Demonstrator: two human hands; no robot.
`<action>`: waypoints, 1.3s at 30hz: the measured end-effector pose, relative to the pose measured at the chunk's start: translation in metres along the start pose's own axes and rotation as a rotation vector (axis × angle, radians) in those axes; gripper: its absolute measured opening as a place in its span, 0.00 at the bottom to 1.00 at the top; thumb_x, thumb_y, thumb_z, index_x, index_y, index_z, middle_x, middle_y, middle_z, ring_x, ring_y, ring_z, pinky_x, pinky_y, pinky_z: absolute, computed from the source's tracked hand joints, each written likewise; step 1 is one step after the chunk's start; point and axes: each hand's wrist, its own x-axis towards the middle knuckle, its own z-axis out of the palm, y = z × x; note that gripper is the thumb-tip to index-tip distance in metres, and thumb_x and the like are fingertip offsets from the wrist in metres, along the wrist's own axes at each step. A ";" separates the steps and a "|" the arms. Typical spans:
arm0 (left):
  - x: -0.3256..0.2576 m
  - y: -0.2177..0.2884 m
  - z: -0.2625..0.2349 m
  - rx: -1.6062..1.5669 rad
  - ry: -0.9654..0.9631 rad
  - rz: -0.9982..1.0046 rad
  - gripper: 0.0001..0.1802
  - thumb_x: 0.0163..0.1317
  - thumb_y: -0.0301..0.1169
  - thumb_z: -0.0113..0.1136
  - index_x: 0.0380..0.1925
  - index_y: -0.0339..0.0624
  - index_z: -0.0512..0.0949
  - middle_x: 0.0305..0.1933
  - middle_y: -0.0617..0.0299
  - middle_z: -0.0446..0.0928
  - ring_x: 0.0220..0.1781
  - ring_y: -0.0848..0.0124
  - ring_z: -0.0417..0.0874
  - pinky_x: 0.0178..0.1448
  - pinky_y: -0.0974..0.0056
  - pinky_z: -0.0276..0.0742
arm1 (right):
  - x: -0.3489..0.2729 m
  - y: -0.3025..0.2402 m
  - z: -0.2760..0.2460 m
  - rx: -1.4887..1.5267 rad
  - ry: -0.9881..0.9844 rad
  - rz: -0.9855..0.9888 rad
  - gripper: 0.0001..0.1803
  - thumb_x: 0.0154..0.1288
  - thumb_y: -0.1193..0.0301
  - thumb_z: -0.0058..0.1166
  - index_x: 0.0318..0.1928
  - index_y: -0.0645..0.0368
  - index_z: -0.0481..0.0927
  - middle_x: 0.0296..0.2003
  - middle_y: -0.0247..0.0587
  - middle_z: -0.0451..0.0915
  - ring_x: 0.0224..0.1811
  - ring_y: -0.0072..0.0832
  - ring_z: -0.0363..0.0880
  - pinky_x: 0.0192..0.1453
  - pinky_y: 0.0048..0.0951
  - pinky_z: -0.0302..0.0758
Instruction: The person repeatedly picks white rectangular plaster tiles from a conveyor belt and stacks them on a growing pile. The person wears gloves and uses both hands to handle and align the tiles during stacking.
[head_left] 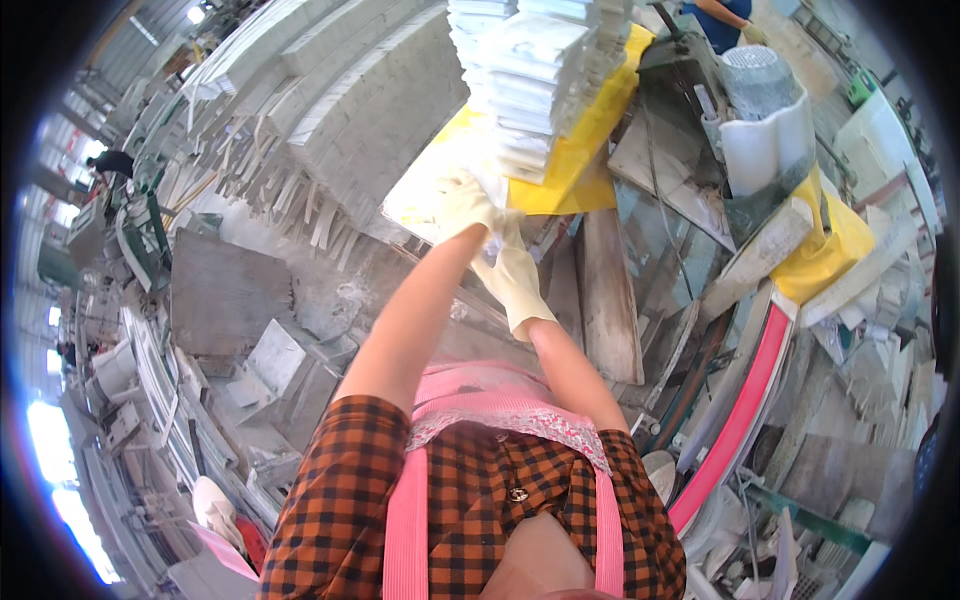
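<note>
Up front, both gloved hands are raised to a stack of white stone tiles (535,70) set on a yellow sheet (585,150). Left hand (465,205) is curled closed on the stack's lower corner. Right hand (512,270), just beneath it, is pressed to the edge; its grip cannot be told.
</note>
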 end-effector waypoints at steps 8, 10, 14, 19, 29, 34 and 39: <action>-0.002 -0.015 -0.028 -0.090 -0.119 0.066 0.56 0.38 0.45 0.77 0.69 0.35 0.64 0.61 0.37 0.75 0.65 0.45 0.77 0.68 0.50 0.73 | -0.002 -0.016 0.005 0.050 -0.102 0.020 0.46 0.68 0.51 0.61 0.73 0.69 0.57 0.47 0.62 0.85 0.48 0.58 0.85 0.51 0.50 0.81; 0.002 -0.027 -0.047 -0.047 -0.195 0.181 0.58 0.37 0.45 0.78 0.70 0.37 0.63 0.60 0.38 0.75 0.64 0.44 0.78 0.66 0.50 0.75 | -0.002 -0.020 0.029 0.092 -0.050 0.008 0.48 0.67 0.51 0.63 0.73 0.71 0.55 0.48 0.64 0.85 0.50 0.59 0.84 0.54 0.49 0.80; 0.023 -0.068 -0.070 0.140 -0.241 0.465 0.62 0.36 0.47 0.79 0.74 0.43 0.60 0.60 0.40 0.75 0.62 0.44 0.79 0.65 0.50 0.76 | -0.007 -0.031 0.052 0.206 -0.086 -0.098 0.47 0.65 0.53 0.66 0.73 0.68 0.61 0.54 0.66 0.82 0.60 0.57 0.80 0.64 0.47 0.76; 0.042 -0.103 -0.061 0.072 -0.298 0.622 0.64 0.37 0.46 0.76 0.77 0.47 0.56 0.60 0.42 0.73 0.60 0.43 0.78 0.64 0.51 0.76 | 0.020 -0.018 -0.014 0.470 -0.003 0.139 0.22 0.81 0.63 0.49 0.63 0.69 0.78 0.57 0.46 0.84 0.59 0.31 0.83 0.67 0.31 0.76; 0.009 -0.151 -0.006 -0.819 0.195 0.431 0.54 0.60 0.61 0.65 0.77 0.38 0.59 0.80 0.44 0.60 0.77 0.51 0.66 0.76 0.53 0.63 | 0.111 -0.041 0.012 0.780 0.004 0.118 0.35 0.85 0.50 0.35 0.74 0.67 0.64 0.72 0.53 0.68 0.76 0.37 0.66 0.79 0.35 0.60; -0.010 -0.125 0.038 -1.743 0.047 -0.163 0.51 0.74 0.65 0.43 0.78 0.30 0.54 0.81 0.50 0.57 0.81 0.60 0.58 0.83 0.56 0.51 | 0.116 -0.018 0.017 0.828 -0.102 0.161 0.34 0.84 0.51 0.36 0.74 0.67 0.65 0.71 0.52 0.69 0.75 0.37 0.67 0.79 0.34 0.61; -0.007 -0.107 0.048 -1.724 0.147 -0.070 0.48 0.77 0.60 0.42 0.78 0.26 0.51 0.82 0.47 0.55 0.83 0.59 0.54 0.83 0.57 0.47 | 0.120 -0.001 0.024 0.892 -0.169 0.182 0.33 0.84 0.52 0.37 0.73 0.67 0.67 0.71 0.51 0.70 0.74 0.36 0.68 0.78 0.33 0.62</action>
